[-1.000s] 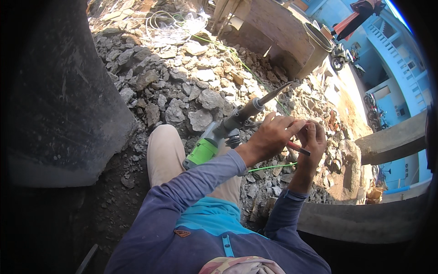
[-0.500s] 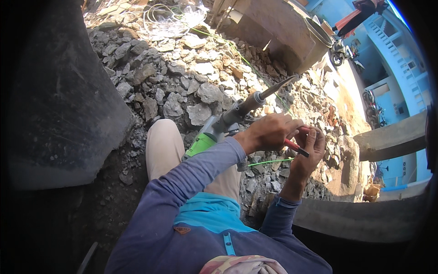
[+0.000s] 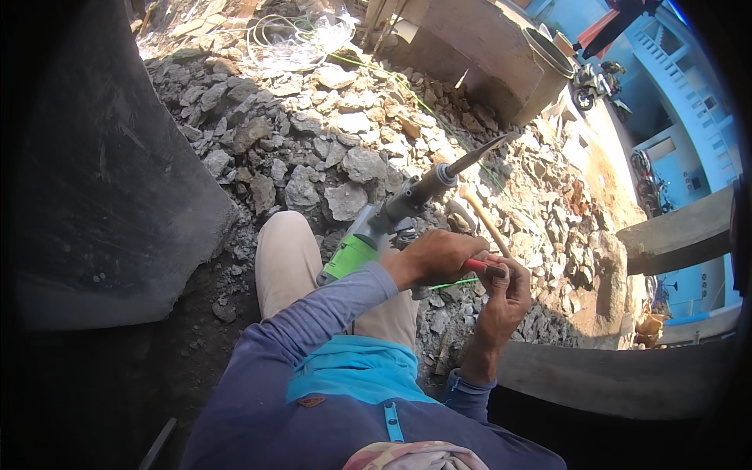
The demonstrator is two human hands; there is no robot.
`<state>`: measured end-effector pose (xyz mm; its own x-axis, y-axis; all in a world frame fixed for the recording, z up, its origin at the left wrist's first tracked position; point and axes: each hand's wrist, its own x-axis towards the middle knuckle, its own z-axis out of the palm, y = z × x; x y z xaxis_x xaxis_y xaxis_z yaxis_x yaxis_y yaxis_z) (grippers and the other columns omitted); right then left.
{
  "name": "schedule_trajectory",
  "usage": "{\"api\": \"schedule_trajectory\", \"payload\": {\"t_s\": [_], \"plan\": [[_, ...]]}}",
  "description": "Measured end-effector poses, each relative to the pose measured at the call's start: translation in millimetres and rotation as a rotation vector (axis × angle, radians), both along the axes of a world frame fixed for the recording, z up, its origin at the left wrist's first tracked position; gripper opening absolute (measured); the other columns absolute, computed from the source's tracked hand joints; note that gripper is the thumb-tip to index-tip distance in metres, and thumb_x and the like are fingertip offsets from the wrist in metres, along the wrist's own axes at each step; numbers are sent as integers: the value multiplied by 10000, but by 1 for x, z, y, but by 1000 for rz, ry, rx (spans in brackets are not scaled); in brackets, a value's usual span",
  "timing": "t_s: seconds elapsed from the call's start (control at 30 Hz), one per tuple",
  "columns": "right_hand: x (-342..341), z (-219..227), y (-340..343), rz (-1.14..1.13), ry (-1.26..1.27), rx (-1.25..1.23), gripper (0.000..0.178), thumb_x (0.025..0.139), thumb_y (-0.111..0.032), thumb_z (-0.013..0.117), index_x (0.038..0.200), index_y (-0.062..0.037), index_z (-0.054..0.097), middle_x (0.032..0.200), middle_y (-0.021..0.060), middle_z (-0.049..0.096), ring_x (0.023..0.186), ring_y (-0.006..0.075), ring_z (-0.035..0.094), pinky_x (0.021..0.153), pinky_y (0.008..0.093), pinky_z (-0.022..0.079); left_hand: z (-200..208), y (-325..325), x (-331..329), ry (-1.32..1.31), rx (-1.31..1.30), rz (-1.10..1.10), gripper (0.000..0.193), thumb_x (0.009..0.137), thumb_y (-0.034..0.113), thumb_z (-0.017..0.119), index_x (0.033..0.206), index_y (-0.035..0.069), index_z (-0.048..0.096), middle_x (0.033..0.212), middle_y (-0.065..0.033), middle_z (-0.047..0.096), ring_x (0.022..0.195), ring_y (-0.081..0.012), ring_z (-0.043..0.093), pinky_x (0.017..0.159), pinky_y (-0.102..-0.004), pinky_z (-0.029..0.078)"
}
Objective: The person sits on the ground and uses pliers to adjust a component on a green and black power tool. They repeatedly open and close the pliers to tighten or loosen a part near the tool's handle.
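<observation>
My left hand (image 3: 440,257) and my right hand (image 3: 505,309) are close together in front of my lap. Their fingers are closed around a slim red stick-like thing with a dark end (image 3: 479,267). The fingers cover much of it, so its kind is unclear. Left of the hands, a demolition hammer with a green body (image 3: 350,255) leans by my knee. Its pointed chisel (image 3: 475,156) is directed up to the right, over the rubble. Just beyond my fingers lies a wooden stick (image 3: 487,223), its lower end hidden by the right hand.
Broken concrete rubble (image 3: 363,164) spreads ahead. A large dark slab (image 3: 117,196) stands at left; curved concrete pieces (image 3: 611,380) lie at right. Farther off are a coil of pale cable (image 3: 286,41), a concrete block (image 3: 478,47) and a parked motorbike (image 3: 589,86).
Both hands have moved down and left, towards my body, with the red stick-like thing still between them. The wooden stick beyond them has come into sight.
</observation>
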<state>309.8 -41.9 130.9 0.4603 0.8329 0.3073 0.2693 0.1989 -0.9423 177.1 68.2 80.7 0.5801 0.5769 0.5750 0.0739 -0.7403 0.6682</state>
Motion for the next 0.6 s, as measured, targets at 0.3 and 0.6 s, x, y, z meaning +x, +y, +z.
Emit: {"api": "schedule_trajectory", "payload": {"t_s": [0.3, 0.6], "plan": [[87, 13, -8, 392, 306, -449, 205, 1082, -110, 655, 1218, 33, 711, 1276, 197, 724, 1132, 239, 750, 961, 384, 658, 17, -40, -8, -199, 464, 115, 445, 878, 174, 780, 1294, 54, 678, 1302, -99, 697, 1162, -287, 706, 1007, -456, 575], [81, -96, -80, 818, -408, -733, 475, 992, -167, 766, 1429, -36, 634, 1300, 101, 722, 1186, 189, 696, 1014, 339, 582, 6, -85, 13, 223, 555, -206, 300, 887, 386, 721, 1045, 135, 676, 1041, -5, 644, 1133, -224, 645, 1125, -478, 466]]}}
